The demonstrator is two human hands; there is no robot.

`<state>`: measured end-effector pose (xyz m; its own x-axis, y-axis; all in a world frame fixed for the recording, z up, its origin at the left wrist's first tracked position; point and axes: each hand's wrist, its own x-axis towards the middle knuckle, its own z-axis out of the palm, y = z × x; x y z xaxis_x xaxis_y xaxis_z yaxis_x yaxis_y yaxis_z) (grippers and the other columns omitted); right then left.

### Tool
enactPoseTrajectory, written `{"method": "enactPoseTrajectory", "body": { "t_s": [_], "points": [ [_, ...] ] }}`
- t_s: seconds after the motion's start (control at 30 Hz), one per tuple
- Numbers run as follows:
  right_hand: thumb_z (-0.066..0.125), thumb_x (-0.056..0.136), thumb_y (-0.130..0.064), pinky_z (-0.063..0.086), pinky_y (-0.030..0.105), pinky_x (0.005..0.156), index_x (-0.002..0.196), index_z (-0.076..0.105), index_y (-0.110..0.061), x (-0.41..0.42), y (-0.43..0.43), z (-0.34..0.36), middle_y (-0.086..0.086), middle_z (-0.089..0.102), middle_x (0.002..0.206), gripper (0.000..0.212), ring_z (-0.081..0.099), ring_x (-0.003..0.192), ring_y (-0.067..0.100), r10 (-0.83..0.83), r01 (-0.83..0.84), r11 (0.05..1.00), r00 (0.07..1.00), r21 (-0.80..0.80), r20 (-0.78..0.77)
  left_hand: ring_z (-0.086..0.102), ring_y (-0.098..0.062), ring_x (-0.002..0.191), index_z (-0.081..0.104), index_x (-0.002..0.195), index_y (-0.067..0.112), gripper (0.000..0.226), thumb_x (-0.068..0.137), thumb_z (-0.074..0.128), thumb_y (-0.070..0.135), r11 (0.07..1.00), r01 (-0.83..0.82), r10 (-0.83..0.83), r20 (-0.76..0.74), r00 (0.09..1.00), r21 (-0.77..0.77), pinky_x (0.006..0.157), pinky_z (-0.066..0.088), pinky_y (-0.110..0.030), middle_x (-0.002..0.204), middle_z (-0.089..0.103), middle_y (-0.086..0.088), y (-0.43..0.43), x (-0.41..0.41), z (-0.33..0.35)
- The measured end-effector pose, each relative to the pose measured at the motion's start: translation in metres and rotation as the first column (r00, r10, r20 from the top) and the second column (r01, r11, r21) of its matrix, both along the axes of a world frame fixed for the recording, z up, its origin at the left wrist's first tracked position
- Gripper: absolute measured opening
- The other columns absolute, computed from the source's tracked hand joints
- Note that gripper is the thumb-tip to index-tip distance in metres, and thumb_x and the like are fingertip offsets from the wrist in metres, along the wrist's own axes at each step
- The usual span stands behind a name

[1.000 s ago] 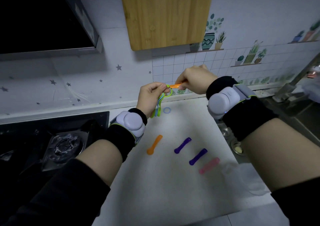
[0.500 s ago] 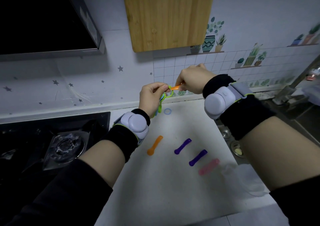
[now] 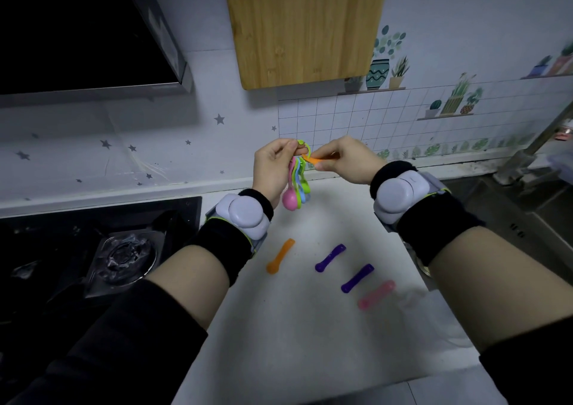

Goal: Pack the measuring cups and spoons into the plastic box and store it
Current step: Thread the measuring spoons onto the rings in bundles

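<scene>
Your left hand pinches the green ring, spoon bunch dangling below its fingers. Your right hand pinches the orange spoon by its handle, tip at the ring. Likely light, stiff, slick plastic: hold handles near the ring end, not bowls.

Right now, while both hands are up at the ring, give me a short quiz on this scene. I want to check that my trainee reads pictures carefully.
1. True or false: the left hand holds the green ring with a bunch of spoons hanging from it.
2. How many loose spoons lie on the white countertop? A two, B four, C six.
3. Fill in: the single spoon that the right hand pinches at the ring is ___.
Key: 1 true; 2 B; 3 orange.
</scene>
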<state>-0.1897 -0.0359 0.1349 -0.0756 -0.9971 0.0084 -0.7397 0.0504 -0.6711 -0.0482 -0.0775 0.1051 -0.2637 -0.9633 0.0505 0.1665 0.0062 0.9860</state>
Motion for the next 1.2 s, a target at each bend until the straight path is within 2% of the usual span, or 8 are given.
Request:
{"method": "enactPoseTrajectory", "body": {
  "t_s": [0.17, 0.3, 0.43, 0.6, 0.8, 0.97, 1.1, 1.2],
  "points": [
    [0.069, 0.082, -0.005, 0.037, -0.002, 0.051, 0.104, 0.070, -0.004, 0.001, 0.002, -0.014, -0.011, 0.060, 0.072, 0.022, 0.054, 0.053, -0.007, -0.080, 0.089, 0.995, 0.976, -0.035, 0.201, 0.063, -0.010, 0.070, 0.059, 0.109, -0.010, 0.027, 0.097, 0.047, 0.010, 0.999, -0.015, 0.016, -0.015, 1.000, 0.047, 0.062, 0.052, -0.017, 0.091, 0.065, -0.013, 0.001, -0.003, 0.000],
    [0.070, 0.078, 0.002, 0.050, 0.021, 0.077, 0.100, 0.065, 0.001, 0.000, 0.003, -0.019, -0.001, 0.064, 0.072, 0.023, 0.060, 0.068, 0.007, -0.099, 0.113, 0.993, 0.951, -0.031, 0.293, 0.063, -0.015, 0.073, 0.060, 0.107, -0.008, 0.026, 0.097, 0.047, 0.012, 0.999, -0.008, 0.008, -0.008, 1.000, 0.045, 0.064, 0.052, -0.021, 0.096, 0.065, -0.015, 0.003, -0.006, 0.001],
    [0.068, 0.078, 0.006, 0.051, 0.029, 0.086, 0.100, 0.060, -0.005, 0.001, 0.007, -0.022, 0.010, 0.068, 0.084, 0.026, 0.063, 0.075, 0.016, -0.096, 0.114, 0.993, 0.928, -0.029, 0.361, 0.062, -0.014, 0.073, 0.060, 0.108, -0.008, 0.026, 0.097, 0.047, 0.012, 0.999, 0.009, -0.008, -0.009, 1.000, 0.054, 0.067, 0.052, -0.023, 0.093, 0.065, -0.012, 0.006, -0.010, 0.000],
    [0.066, 0.081, 0.003, 0.052, 0.022, 0.075, 0.102, 0.059, -0.008, -0.001, 0.013, -0.028, 0.012, 0.069, 0.089, 0.025, 0.062, 0.075, 0.015, -0.118, 0.125, 0.992, 0.907, 0.009, 0.404, 0.062, -0.014, 0.074, 0.060, 0.108, -0.008, 0.025, 0.097, 0.047, 0.010, 0.996, 0.037, -0.036, -0.015, 0.999, 0.077, 0.070, 0.052, -0.025, 0.088, 0.065, -0.009, 0.012, -0.014, -0.007],
    [0.061, 0.089, -0.007, 0.056, 0.020, 0.067, 0.106, 0.059, -0.008, -0.007, 0.026, -0.041, 0.003, 0.065, 0.075, 0.017, 0.063, 0.071, 0.012, -0.142, 0.127, 0.990, 0.876, 0.064, 0.460, 0.063, -0.017, 0.074, 0.061, 0.103, -0.003, 0.021, 0.097, 0.048, 0.012, 0.991, 0.075, -0.076, -0.001, 0.997, 0.113, 0.073, 0.053, -0.030, 0.096, 0.065, -0.017, 0.020, -0.021, -0.025],
    [0.053, 0.095, -0.017, 0.056, 0.029, 0.074, 0.112, 0.057, -0.002, -0.017, 0.045, -0.057, 0.007, 0.067, 0.081, 0.023, 0.066, 0.070, 0.017, -0.220, 0.139, 0.969, 0.864, 0.206, 0.453, 0.063, -0.020, 0.075, 0.059, 0.109, -0.009, 0.027, 0.097, 0.049, 0.013, 0.976, 0.106, -0.111, 0.017, 0.994, 0.192, 0.077, 0.053, -0.033, 0.099, 0.064, -0.020, 0.035, -0.031, -0.049],
    [0.052, 0.095, -0.017, 0.057, 0.030, 0.069, 0.096, 0.057, -0.007, -0.028, 0.064, -0.077, 0.009, 0.065, 0.078, 0.011, 0.064, 0.064, 0.018, -0.280, 0.167, 0.942, 0.867, 0.291, 0.411, 0.060, -0.026, 0.078, 0.059, 0.108, -0.012, 0.029, 0.097, 0.049, 0.012, 0.954, 0.138, -0.155, 0.044, 0.987, 0.265, 0.084, 0.051, -0.041, 0.096, 0.063, -0.019, 0.055, -0.044, -0.073],
    [0.055, 0.094, -0.020, 0.058, 0.030, 0.064, 0.081, 0.055, -0.011, -0.034, 0.078, -0.092, 0.008, 0.064, 0.074, 0.016, 0.064, 0.061, 0.020, -0.317, 0.191, 0.917, 0.883, 0.351, 0.345, 0.060, -0.023, 0.076, 0.060, 0.107, -0.012, 0.029, 0.096, 0.050, 0.013, 0.942, 0.147, -0.179, 0.080, 0.981, 0.301, 0.082, 0.050, -0.039, 0.091, 0.064, -0.016, 0.069, -0.050, -0.091]
  ]
}}
